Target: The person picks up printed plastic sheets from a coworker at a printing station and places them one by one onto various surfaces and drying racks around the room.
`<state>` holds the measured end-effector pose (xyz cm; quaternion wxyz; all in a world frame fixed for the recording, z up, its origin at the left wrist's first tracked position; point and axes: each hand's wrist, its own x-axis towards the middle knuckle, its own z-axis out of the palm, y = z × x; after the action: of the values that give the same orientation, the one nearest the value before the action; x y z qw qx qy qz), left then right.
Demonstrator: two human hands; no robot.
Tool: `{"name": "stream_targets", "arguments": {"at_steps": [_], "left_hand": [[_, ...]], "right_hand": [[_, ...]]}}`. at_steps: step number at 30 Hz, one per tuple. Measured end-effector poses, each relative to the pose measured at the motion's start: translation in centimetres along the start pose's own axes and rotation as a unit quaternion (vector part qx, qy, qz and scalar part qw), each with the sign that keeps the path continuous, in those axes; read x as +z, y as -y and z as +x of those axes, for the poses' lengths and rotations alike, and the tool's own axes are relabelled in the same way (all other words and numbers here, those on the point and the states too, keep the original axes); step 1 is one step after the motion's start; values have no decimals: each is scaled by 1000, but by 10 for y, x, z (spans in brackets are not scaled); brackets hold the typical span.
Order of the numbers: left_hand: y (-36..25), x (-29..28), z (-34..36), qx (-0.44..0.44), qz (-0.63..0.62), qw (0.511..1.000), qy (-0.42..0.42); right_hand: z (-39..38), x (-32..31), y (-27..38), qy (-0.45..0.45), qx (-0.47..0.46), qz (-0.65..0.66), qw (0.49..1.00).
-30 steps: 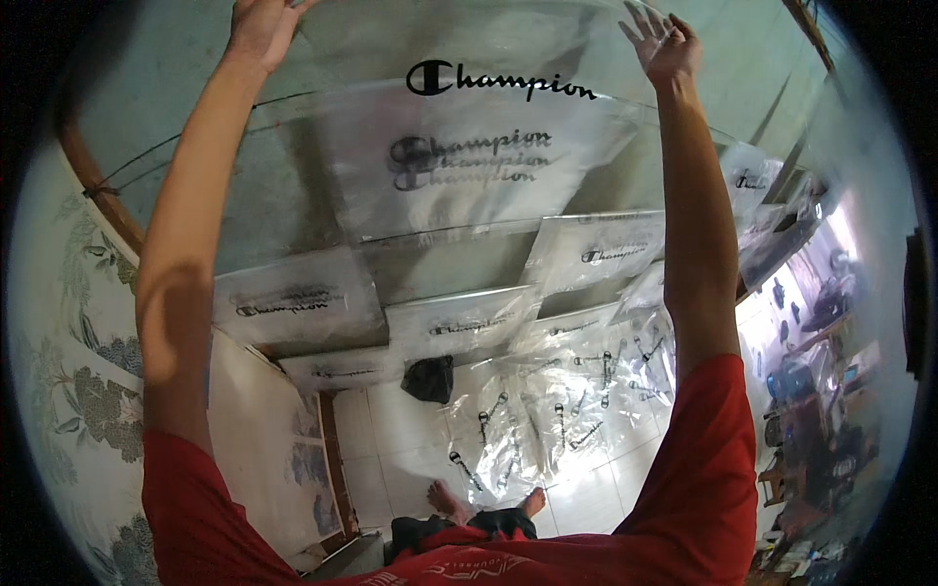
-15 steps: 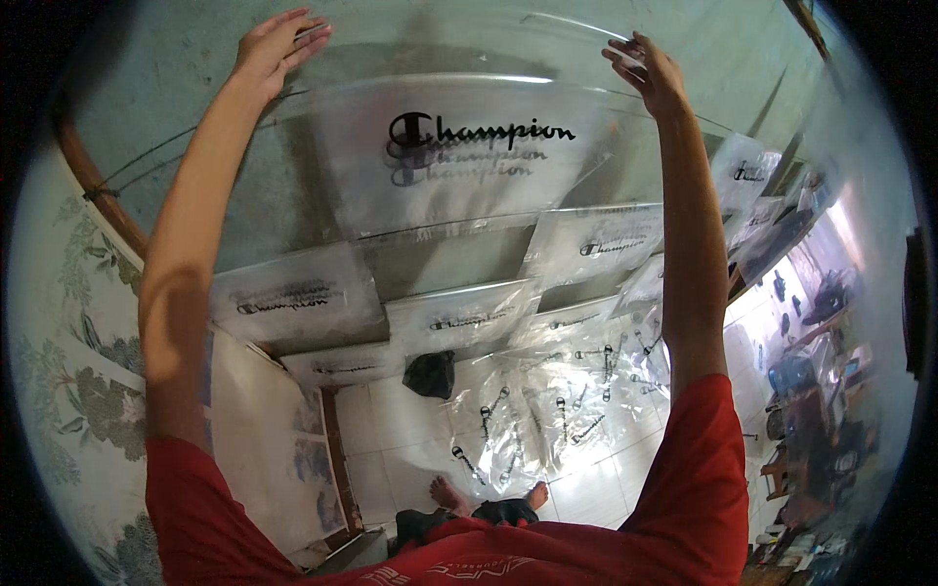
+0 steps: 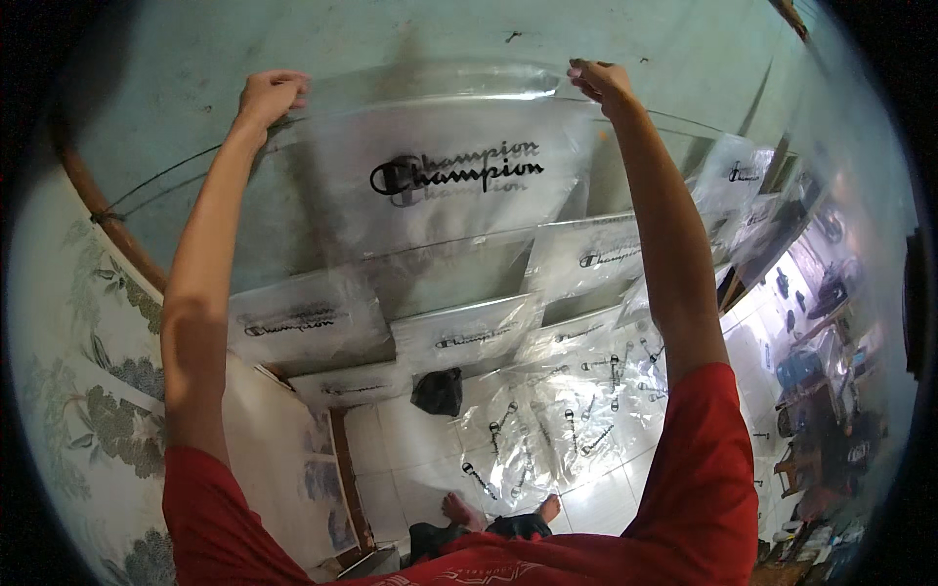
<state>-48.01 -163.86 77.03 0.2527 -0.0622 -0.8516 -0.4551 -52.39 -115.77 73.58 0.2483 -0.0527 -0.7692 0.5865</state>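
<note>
Both my arms reach up toward a pale green wall. My left hand pinches the upper left corner of a clear plastic bag with black lettering. Its upper right corner is in the pinched fingers of my right hand. Between my hands the bag's top edge lies stretched, level with or just above a dark string. Whether the bag is folded over the string I cannot tell. The lettering shows in overlapping layers through the film.
Several similar printed bags hang in lower rows on the wall. Loose clear bags lie spread over the white tiled floor, beside a crumpled black bag. A patterned wall covering is at left; household clutter stands at right.
My hands have come down and closer together, bringing the bag's upper edge lower, to the string. My fingers, more spread before, are now closed on its corners. The printed layers have shifted against each other.
</note>
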Motion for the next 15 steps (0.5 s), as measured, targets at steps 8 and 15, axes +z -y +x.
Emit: {"name": "stream_targets", "arguments": {"at_steps": [8,15], "left_hand": [[25,9,1,13,217,974,66],[25,8,-10,152,201,966,51]], "right_hand": [[-32,20,-11,-146,10,-498,855],[-56,20,-20,-60,-277,-426,859]]}}
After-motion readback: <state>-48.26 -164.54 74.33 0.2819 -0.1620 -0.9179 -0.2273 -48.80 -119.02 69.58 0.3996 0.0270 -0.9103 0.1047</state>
